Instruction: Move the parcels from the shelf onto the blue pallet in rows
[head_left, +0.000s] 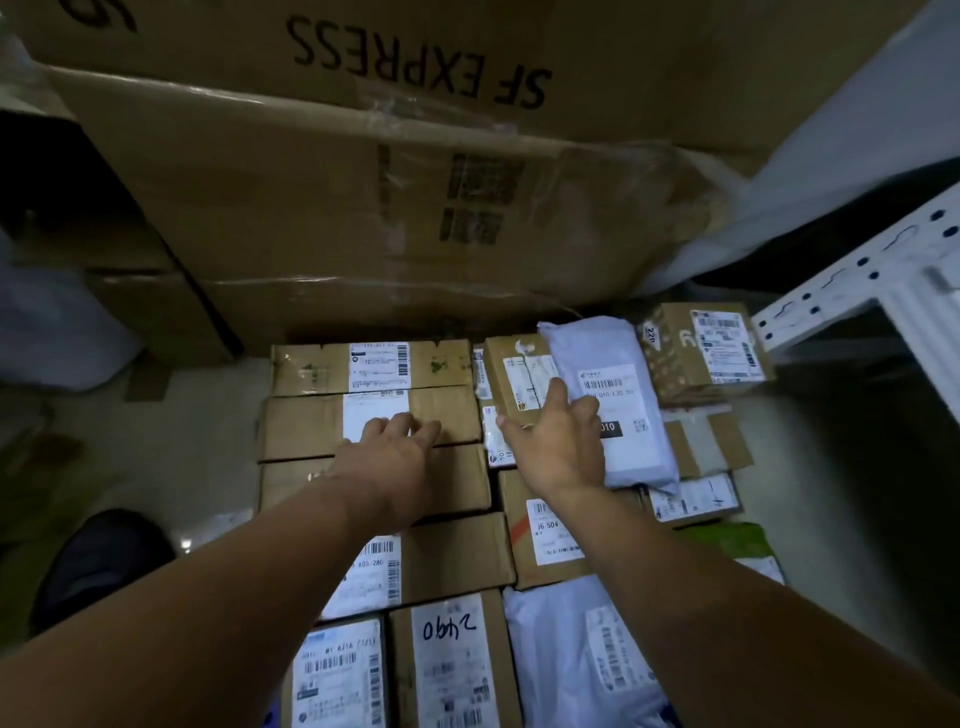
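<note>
Parcels lie packed in rows below me, mostly brown cartons with white labels. My left hand (390, 453) rests flat, fingers spread, on a long brown carton (452, 415) in the left column. My right hand (558, 441) reaches over a small brown box (514, 376) and touches the edge of a grey poly mailer (623, 410) that lies on top of the row. Nearer me sit a carton marked 2490 (449, 660) and a white mailer (582, 654). A sliver of the blue pallet (272, 719) shows at the bottom edge.
Large SF Express cartons (395, 171) tower behind the rows. A white metal shelf frame (852, 296) stands at the right. A dark shoe (104, 561) is on the pale floor at the left. A patterned carton (701, 348) ends the far row.
</note>
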